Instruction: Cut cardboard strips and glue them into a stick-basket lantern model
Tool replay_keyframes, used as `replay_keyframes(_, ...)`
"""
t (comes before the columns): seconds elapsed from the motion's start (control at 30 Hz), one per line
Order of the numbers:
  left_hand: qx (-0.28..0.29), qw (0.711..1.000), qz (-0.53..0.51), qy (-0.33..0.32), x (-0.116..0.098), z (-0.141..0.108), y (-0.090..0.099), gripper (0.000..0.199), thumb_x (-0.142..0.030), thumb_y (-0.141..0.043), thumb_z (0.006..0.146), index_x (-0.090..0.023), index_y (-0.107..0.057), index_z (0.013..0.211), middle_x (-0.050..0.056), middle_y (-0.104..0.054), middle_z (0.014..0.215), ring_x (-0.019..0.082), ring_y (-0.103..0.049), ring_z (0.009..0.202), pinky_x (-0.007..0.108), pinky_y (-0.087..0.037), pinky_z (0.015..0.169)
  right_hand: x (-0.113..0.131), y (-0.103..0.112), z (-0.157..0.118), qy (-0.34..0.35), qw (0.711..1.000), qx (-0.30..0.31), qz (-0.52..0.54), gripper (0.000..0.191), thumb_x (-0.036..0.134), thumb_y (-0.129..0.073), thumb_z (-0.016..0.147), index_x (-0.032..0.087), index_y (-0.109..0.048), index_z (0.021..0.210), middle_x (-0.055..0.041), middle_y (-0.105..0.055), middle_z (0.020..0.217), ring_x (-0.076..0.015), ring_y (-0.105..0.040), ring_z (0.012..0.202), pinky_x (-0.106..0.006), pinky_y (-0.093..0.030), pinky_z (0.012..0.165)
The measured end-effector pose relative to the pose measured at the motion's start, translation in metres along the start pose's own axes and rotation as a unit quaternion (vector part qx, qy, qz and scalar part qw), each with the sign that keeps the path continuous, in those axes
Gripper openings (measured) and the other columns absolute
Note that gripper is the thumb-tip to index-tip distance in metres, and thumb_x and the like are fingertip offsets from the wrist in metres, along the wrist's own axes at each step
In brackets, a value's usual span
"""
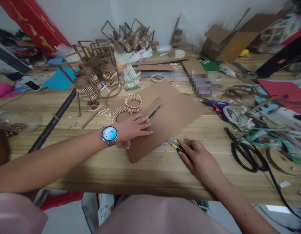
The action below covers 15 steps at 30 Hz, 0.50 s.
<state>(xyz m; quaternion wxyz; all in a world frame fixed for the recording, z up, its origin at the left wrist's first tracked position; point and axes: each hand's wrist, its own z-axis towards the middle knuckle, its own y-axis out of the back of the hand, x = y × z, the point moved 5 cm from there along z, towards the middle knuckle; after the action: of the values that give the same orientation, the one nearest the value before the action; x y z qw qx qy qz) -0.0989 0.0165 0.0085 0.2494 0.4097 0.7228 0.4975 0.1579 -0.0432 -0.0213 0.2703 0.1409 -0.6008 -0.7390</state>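
Observation:
My left hand [134, 128] lies with fingers spread on the brown cardboard sheets [172, 112], a watch on its wrist. Close to its fingertips a dark pen [154, 112] rests on the cardboard. Two rings of short pale sticks, a nearer one [121, 110] and a farther one [134, 103], stand just beyond the hand; the nearer is partly hidden by it. To the right, my right hand [195, 154] is closed on a yellow-and-black utility knife [176, 145], which lies low at the cardboard's near edge with its tip toward the sheet.
Small stick-and-cardboard lanterns [110, 73] with handles stand at back left. A bundle of sticks [131, 77] is behind the rings. On the right lie black scissors [248, 152], a blue glue gun [217, 104], a tape roll [232, 114] and scraps. An open cardboard box [228, 45] stands behind.

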Motion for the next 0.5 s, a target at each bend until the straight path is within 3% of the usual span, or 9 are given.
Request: replay_keyframes(0.5, -0.011, 0.999, -0.033, 0.000, 0.005, 0.000, 0.000, 0.096, -0.036, -0.086, 0.064, -0.033, -0.040, 0.149, 0.006, -0.034, 0.161, 0.036, -0.015, 0.153, 0.054, -0.011, 0.123, 0.018, 0.000, -0.008, 0.024, 1.000, 0.000, 0.009, 0.044, 0.039, -0.041, 0.100, 0.015, -0.064, 0.130, -0.0130, -0.062, 0.097, -0.0259, -0.062, 0.087, -0.040, -0.057, 0.073)
